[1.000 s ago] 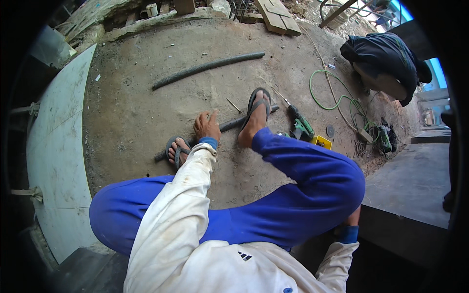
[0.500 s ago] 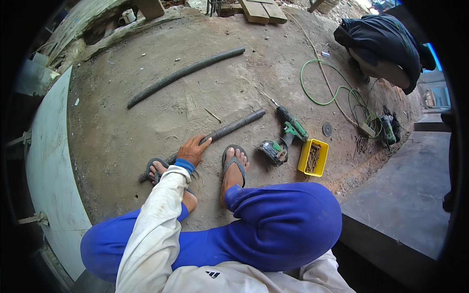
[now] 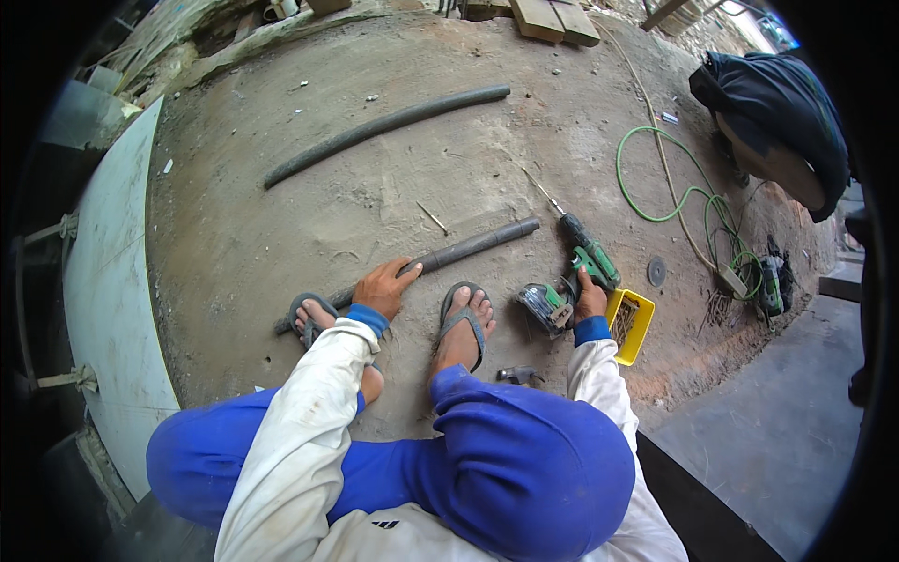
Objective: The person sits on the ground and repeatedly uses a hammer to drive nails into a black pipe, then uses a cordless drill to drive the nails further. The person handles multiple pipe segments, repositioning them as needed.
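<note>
Head view: the person squats on a dusty concrete floor (image 3: 281, 215). The left hand (image 3: 384, 288) lies flat, fingers loosely spread, on a dark pipe (image 3: 468, 247) that rests on the floor, running from under the left sandal (image 3: 309, 314) up and to the right, past the right sandal (image 3: 461, 323). The hand presses on the pipe rather than closing around it. The right hand (image 3: 590, 298) is curled around the handle of a green cordless drill (image 3: 585, 258), which lies just beside the pipe's far end with its long bit pointing away from the person. A second green tool (image 3: 548, 304) sits touching the drill's base, a yellow tray (image 3: 629, 323) of screws is just to the right, and a hammer (image 3: 520, 375) lies near the right knee.

To do this well, I judge the pipe should stay pinned by both the palm and the left foot so it cannot roll. The drill wants a full, firm grasp before it is lifted, with the bit kept clear of the toes and of the left fingers.

Farther off lie a longer dark hose (image 3: 384, 126), a coiled green cable (image 3: 674, 187) and another person's dark bent back (image 3: 777, 112).
</note>
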A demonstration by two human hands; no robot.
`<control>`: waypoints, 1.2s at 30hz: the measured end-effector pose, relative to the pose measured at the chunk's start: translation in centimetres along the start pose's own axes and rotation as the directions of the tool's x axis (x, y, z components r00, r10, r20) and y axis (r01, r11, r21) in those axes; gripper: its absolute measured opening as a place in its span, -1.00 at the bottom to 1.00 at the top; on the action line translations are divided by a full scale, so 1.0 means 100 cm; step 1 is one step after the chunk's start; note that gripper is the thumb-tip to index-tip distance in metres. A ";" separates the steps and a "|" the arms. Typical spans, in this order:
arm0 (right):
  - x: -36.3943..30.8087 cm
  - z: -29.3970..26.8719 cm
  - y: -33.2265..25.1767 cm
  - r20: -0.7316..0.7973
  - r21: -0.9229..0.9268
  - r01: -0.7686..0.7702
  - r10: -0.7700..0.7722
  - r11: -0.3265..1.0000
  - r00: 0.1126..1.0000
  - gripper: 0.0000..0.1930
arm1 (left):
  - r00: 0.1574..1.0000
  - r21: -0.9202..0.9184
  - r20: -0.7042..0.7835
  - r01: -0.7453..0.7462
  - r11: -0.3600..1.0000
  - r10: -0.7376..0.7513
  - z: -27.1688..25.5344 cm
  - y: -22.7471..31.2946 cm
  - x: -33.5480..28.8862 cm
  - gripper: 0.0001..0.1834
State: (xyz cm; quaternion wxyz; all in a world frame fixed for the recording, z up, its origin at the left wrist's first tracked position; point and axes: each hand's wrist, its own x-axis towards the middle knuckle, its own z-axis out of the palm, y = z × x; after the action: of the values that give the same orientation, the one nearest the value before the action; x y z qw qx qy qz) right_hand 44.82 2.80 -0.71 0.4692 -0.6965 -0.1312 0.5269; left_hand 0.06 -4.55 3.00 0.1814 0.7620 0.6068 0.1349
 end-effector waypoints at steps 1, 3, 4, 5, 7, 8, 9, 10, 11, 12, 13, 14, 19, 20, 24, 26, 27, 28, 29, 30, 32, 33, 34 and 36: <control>-0.003 -0.003 0.000 -0.012 0.002 0.006 -0.006 1.000 1.000 -0.56 | 1.000 0.027 0.014 0.009 1.000 -0.009 0.001 0.000 -0.002 -0.43; -0.016 -0.010 -0.003 0.032 -0.033 0.112 -0.111 0.993 0.993 -0.56 | 0.999 0.025 -0.053 0.006 1.000 -0.004 0.005 -0.001 -0.008 -0.53; -0.026 -0.012 -0.005 0.004 0.016 0.105 -0.105 0.994 0.994 -0.56 | 0.997 0.039 -0.069 0.020 0.999 -0.018 0.006 0.000 -0.011 -0.58; -0.038 -0.015 -0.010 0.037 0.059 0.129 -0.131 0.990 0.991 -0.56 | 0.996 0.109 -0.073 0.068 0.992 -0.061 0.009 0.002 -0.014 -0.68; -0.068 -0.022 -0.029 0.126 -0.007 0.272 -0.269 0.962 0.955 -0.59 | 0.988 0.077 -0.118 0.110 0.991 -0.100 0.012 0.008 -0.021 -0.56; -0.083 -0.023 -0.040 0.143 0.016 0.290 -0.289 0.957 0.947 -0.60 | 0.987 0.067 -0.113 0.123 0.990 -0.115 0.013 0.011 -0.022 -0.51; -0.097 -0.021 -0.051 0.122 0.004 0.321 -0.319 0.947 0.940 -0.60 | 0.985 0.102 -0.133 0.122 0.987 -0.108 0.013 0.013 -0.022 -0.45; -0.109 -0.021 -0.061 0.120 0.001 0.352 -0.350 0.936 0.929 -0.61 | 0.988 0.131 -0.111 0.126 0.983 -0.111 0.012 0.015 -0.020 -0.38; -0.124 -0.023 -0.071 0.134 -0.003 0.334 -0.331 0.943 0.934 -0.61 | 0.989 0.169 -0.046 0.149 0.974 -0.143 0.011 0.018 -0.018 -0.32; -0.136 -0.022 -0.077 0.133 0.000 0.356 -0.353 0.935 0.926 -0.61 | 0.990 0.229 0.015 0.133 0.964 -0.140 0.009 0.020 -0.016 -0.28; -0.146 -0.020 -0.083 0.129 0.008 0.368 -0.366 0.930 0.922 -0.61 | 0.979 0.300 0.112 0.130 0.945 -0.170 0.007 0.022 -0.011 -0.24; -0.155 -0.019 -0.087 0.094 0.003 0.368 -0.367 0.930 0.926 -0.61 | 0.957 0.369 0.206 0.118 0.922 -0.205 0.005 0.023 -0.008 -0.19; -0.186 -0.030 -0.089 0.107 -0.061 0.315 -0.307 0.947 0.946 -0.44 | 0.962 0.455 0.254 -0.024 0.890 -0.104 -0.005 0.024 -0.007 -0.22; -0.186 -0.033 -0.087 0.102 -0.054 0.302 -0.296 0.952 0.950 -0.43 | 0.955 0.447 0.278 -0.036 0.894 -0.101 -0.006 0.023 -0.008 -0.21; -0.169 -0.041 -0.077 0.125 0.087 0.249 -0.258 0.965 0.958 -0.43 | 0.969 0.448 0.238 -0.049 0.893 -0.066 -0.002 0.020 -0.015 -0.19; -0.160 -0.041 -0.068 0.142 0.180 0.235 -0.261 0.955 0.955 -0.45 | 0.977 0.454 0.200 -0.025 0.891 -0.075 0.000 0.021 -0.019 -0.18; -0.157 -0.041 -0.063 0.146 0.212 0.239 -0.273 0.948 0.951 -0.47 | 0.975 0.452 0.208 -0.020 0.892 -0.083 0.001 0.021 -0.020 -0.18; -0.156 -0.041 -0.058 0.161 0.263 0.238 -0.286 0.935 0.945 -0.48 | 0.982 0.448 0.171 -0.002 0.894 -0.084 0.001 0.022 -0.021 -0.17; -0.153 -0.040 -0.053 0.175 0.307 0.183 -0.244 0.934 0.954 -0.53 | 0.984 0.441 0.153 0.012 0.897 -0.088 0.001 0.023 -0.020 -0.16; -0.152 -0.039 -0.048 0.215 0.291 0.212 -0.279 0.933 0.936 -0.54 | 0.978 0.435 0.173 0.027 0.900 -0.113 0.000 0.024 -0.019 -0.16; -0.153 -0.036 -0.037 0.236 0.314 0.222 -0.302 0.923 0.924 -0.57 | 0.964 0.436 0.213 0.052 0.898 -0.159 -0.002 0.025 -0.013 -0.14; -0.152 -0.034 -0.033 0.207 0.277 0.205 -0.267 0.939 0.941 -0.58 | 0.961 0.444 0.214 0.063 0.894 -0.174 -0.003 0.025 -0.011 -0.14; -0.150 -0.032 -0.029 0.213 0.267 0.191 -0.251 0.945 0.944 -0.59 | 0.955 0.441 0.246 0.043 0.897 -0.166 -0.005 0.025 -0.009 -0.15; -0.146 -0.031 -0.021 0.210 0.244 0.158 -0.211 0.957 0.955 -0.61 | 0.960 0.441 0.251 0.000 0.898 -0.123 -0.009 0.019 -0.008 -0.18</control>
State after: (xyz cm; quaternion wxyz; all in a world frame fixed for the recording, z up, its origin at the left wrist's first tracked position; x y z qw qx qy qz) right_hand 42.11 -7.55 9.83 0.5734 -0.5568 -0.1901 0.5702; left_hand 1.19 -5.56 4.71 0.0917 0.7748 0.6147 -0.1163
